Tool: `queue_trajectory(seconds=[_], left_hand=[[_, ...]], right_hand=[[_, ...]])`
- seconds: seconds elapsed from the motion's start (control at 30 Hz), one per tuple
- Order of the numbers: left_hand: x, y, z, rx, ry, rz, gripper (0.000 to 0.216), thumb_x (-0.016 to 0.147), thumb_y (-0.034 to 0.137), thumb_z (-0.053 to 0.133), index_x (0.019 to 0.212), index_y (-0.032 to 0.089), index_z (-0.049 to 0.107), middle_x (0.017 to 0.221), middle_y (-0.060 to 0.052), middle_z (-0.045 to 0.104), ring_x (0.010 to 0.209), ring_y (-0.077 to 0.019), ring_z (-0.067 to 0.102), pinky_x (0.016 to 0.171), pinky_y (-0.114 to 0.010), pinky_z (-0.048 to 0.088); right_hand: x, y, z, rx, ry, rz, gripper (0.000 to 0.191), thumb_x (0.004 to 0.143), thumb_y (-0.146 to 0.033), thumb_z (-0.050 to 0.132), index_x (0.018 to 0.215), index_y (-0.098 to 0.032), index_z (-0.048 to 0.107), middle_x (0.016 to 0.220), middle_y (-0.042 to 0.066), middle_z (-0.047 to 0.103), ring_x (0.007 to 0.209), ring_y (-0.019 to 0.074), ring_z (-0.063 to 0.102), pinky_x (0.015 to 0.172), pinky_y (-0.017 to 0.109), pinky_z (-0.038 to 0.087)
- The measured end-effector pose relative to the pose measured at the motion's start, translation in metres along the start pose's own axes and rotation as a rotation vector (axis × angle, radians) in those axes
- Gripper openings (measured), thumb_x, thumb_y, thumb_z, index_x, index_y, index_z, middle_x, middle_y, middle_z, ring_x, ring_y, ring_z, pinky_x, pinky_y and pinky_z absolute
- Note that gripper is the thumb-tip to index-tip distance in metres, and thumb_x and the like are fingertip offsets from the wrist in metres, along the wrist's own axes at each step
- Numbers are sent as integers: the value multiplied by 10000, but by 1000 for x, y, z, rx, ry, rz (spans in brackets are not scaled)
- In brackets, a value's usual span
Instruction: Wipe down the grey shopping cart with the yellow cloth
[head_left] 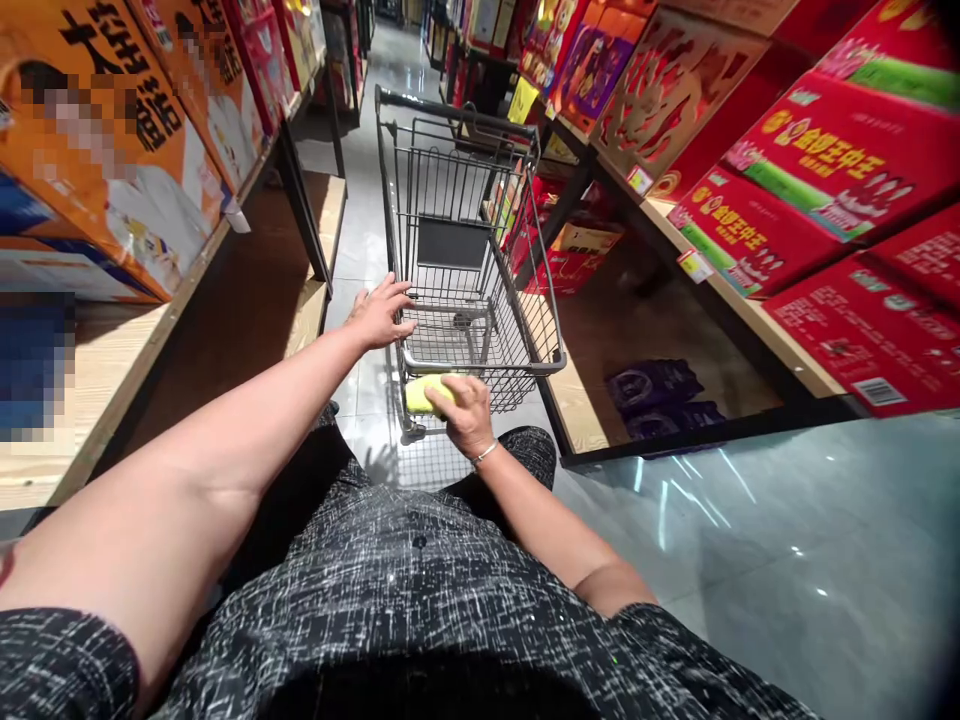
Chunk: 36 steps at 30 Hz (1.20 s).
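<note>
Clasping a rounded yellow pad (423, 394), the right fingers (474, 388) curl while the left fingers (396, 302) spread beside the wire-mesh cart (451, 245).

top (450, 610): black, white-flecked | sleeves (60, 650): short, matching | button (420, 542): dark | bracelet (486, 452): thin, silvery

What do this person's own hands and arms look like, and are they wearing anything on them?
The left hand and right hand are bare, with no gloves. The right arm has a thin, silvery bracelet at the wrist; none shows on the left arm. The left sleeve and right sleeve are short, black with fine white streaks.
</note>
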<state>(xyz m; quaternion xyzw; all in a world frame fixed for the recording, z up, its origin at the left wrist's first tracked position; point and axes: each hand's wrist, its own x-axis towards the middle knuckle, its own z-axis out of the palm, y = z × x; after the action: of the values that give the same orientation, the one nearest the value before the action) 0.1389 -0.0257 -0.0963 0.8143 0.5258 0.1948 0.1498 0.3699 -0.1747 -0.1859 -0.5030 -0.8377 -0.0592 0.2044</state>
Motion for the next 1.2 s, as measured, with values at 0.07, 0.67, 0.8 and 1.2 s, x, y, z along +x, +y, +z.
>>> queue_trajectory(seconds=[0.07,0.67,0.8,1.2], left_hand=[[-11,9,-4,33,43,48,257,918,320,606,1156,244,667,1562,-61,486,1562,-308,218,1234,-651,130],[-52,24,0,156,-301,211,635,921,549,606,1481,262,522,1556,-76,484,1467,-343,332,1213,-624,155],[-52,16,9,88,-187,234,465,1000,534,496,1337,259,662,1461,-64,581,1381,-301,440,1177,-529,264],[-56,7,15,-39,-100,240,420,984,527,489,1244,286,714,1404,-42,615,1337,-293,460,1151,-526,320]], right_hand=[[10,3,-13,-5,187,43,371,981,-263,601,1277,-466,694,1345,36,560,1289,280,367,1078,447,396],[-41,-26,61,-55,-362,-13,387,957,-121,558,1190,-383,723,1348,8,639,1169,257,498,879,383,369],[-17,-20,26,-28,-50,30,414,977,-166,547,1288,-406,682,1388,12,604,1197,259,434,926,385,371],[-33,88,-92,-254,447,419,635,678,-19,536,1220,-284,734,1355,93,539,1175,304,387,1003,498,398]])
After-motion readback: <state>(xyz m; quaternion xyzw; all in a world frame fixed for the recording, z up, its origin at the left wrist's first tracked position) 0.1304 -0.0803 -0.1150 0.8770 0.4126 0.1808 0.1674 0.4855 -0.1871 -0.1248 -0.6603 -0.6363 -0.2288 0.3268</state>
